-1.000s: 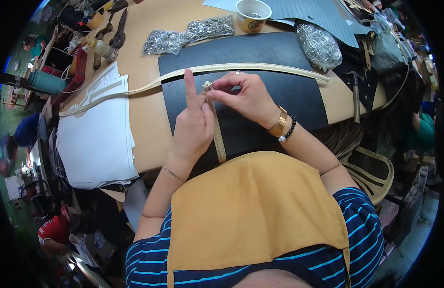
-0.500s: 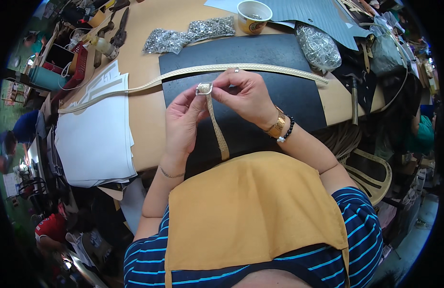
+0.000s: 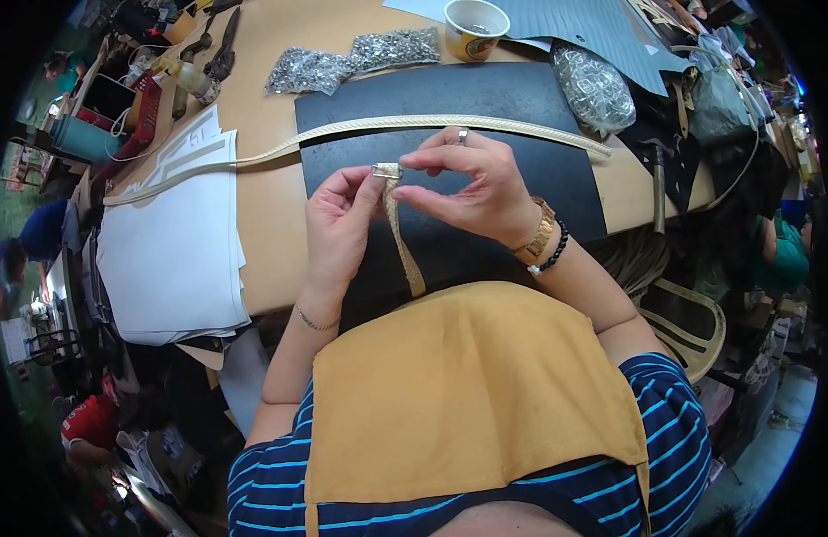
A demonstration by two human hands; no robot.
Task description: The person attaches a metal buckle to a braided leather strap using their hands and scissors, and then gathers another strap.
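Observation:
My left hand point(image 3: 340, 215) pinches a small silver metal buckle point(image 3: 386, 170) at the end of a narrow cream woven strap point(image 3: 395, 234). The strap hangs from the buckle toward my apron. Just right of the buckle is my right hand point(image 3: 476, 183), its thumb and index finger apart. The index fingertip is close to the buckle's right edge; whether it touches I cannot tell. A longer cream braided strap point(image 3: 450, 123) lies across the black cutting mat point(image 3: 512, 89) beyond my hands, its left end over white paper sheets point(image 3: 177, 259).
Two clear bags of small metal parts point(image 3: 311, 70) and a paper cup point(image 3: 476, 31) stand at the back. A bag of metal buckles point(image 3: 593, 89) lies right, near a hammer point(image 3: 659, 183). Tools and a red tray point(image 3: 145, 116) are at left. A chair point(image 3: 691, 331) stands at right.
My right hand has opened its pinch and drawn slightly right, away from the buckle. The buckle has turned a little in my left hand and sits slightly lower.

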